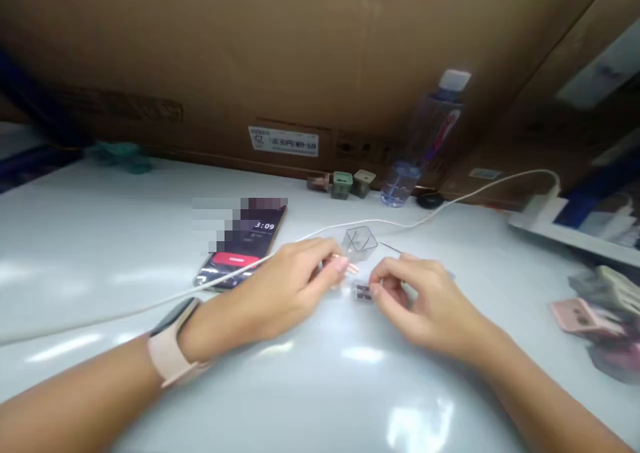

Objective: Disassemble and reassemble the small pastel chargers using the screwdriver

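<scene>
While a blurred teal object (123, 156) sits well apart at far left, a dark flat phone with a red on-screen button (235, 260) lies nearer, propped on nothing we can see, probably set aside for a glance. A thin white cable (165, 301) crosses its lower end and runs beyond our hands; a snag risk, we judge.

Our left hand (295, 283) pinches a small pale-pink plastic piece (353, 267) between thumb and forefinger, likely to steady it. Behind, against the brown cardboard box (210, 53), stand small brownish, green and beige plastic blocks (342, 185), seemingly parked clear of our work. Just beyond our fingers, an open, clear, square plastic cup (361, 241) stands within easy reach.

Between our hands, a small dark-and-clear block (363, 292) is pinched at its right edge by our right hand (425, 296). A thin metal rod (391, 247) shows behind that hand; we cannot tell whether it is held.

Farther right: a clear bluish bottle (420, 140), a white power strip (540, 214), a blurred pink-and-grey plastic heap (583, 316).
</scene>
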Demonstrator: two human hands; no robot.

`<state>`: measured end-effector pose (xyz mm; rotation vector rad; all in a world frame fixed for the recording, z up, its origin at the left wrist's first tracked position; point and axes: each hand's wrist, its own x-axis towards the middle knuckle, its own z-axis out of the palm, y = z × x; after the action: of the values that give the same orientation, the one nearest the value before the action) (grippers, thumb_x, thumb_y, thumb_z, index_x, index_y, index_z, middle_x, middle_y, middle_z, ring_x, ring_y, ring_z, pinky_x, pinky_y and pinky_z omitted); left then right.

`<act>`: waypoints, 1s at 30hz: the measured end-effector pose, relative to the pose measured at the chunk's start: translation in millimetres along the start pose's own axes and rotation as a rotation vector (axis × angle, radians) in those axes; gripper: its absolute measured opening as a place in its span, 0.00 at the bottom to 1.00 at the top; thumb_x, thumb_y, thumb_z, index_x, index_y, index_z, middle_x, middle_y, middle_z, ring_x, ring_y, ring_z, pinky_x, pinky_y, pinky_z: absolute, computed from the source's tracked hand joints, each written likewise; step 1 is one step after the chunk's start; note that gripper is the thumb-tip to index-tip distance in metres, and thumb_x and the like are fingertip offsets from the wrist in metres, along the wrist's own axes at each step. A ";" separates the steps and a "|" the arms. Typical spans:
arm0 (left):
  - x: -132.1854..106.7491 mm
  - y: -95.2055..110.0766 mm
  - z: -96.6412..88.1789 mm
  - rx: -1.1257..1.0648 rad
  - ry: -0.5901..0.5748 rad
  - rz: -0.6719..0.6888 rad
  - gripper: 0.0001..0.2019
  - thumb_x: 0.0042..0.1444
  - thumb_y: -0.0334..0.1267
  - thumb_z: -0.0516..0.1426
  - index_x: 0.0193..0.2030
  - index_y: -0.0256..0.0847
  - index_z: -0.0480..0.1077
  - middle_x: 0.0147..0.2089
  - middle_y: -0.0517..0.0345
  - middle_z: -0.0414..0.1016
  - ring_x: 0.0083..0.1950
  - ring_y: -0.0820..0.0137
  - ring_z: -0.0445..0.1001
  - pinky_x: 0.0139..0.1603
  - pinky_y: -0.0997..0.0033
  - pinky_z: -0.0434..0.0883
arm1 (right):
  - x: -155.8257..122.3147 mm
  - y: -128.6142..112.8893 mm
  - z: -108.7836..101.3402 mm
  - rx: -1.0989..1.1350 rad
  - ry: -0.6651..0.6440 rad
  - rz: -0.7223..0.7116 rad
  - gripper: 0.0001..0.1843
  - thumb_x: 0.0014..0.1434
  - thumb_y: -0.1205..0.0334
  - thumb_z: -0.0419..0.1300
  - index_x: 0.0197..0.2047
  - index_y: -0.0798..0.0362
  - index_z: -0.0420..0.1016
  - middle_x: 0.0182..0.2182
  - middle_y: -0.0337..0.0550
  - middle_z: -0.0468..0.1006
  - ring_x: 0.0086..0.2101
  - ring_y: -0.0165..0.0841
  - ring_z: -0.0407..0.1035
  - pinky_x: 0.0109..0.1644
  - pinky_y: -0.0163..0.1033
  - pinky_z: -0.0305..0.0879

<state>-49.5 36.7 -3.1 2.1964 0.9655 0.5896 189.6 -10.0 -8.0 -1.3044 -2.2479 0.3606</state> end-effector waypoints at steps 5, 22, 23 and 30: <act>-0.3 -9.8 5.4 0.208 -0.010 0.128 0.16 0.79 0.39 0.47 0.41 0.41 0.72 0.44 0.54 0.75 0.48 0.62 0.74 0.52 0.63 0.69 | 4.4 19.8 -17.2 -0.182 -0.018 0.094 0.16 0.69 0.60 0.56 0.27 0.50 0.70 0.19 0.36 0.70 0.24 0.32 0.64 0.35 0.39 0.56; -0.9 3.4 38.2 0.684 0.214 0.389 0.15 0.66 0.46 0.64 0.46 0.33 0.78 0.63 0.31 0.73 0.64 0.39 0.71 0.64 0.37 0.74 | -14.0 79.0 -70.1 -0.282 -0.367 0.485 0.17 0.63 0.44 0.63 0.37 0.50 0.80 0.35 0.48 0.83 0.34 0.42 0.76 0.39 0.45 0.68; 0.1 2.4 39.3 0.695 0.218 0.381 0.15 0.66 0.47 0.64 0.45 0.34 0.78 0.64 0.31 0.73 0.64 0.39 0.71 0.64 0.37 0.75 | -13.6 78.0 -70.2 -0.263 -0.383 0.465 0.16 0.63 0.45 0.62 0.36 0.50 0.79 0.35 0.47 0.83 0.34 0.42 0.75 0.39 0.45 0.68; -3.1 -0.7 39.2 0.675 0.182 0.374 0.07 0.67 0.40 0.64 0.44 0.37 0.79 0.66 0.33 0.71 0.69 0.40 0.69 0.65 0.36 0.75 | -10.1 56.3 -77.9 -0.007 -0.437 0.375 0.19 0.67 0.41 0.61 0.36 0.48 0.78 0.32 0.41 0.82 0.33 0.38 0.75 0.37 0.40 0.70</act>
<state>-27.4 19.5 -30.8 3.0098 0.9419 0.7155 277.7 7.5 27.7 -1.7954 -2.3305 0.8436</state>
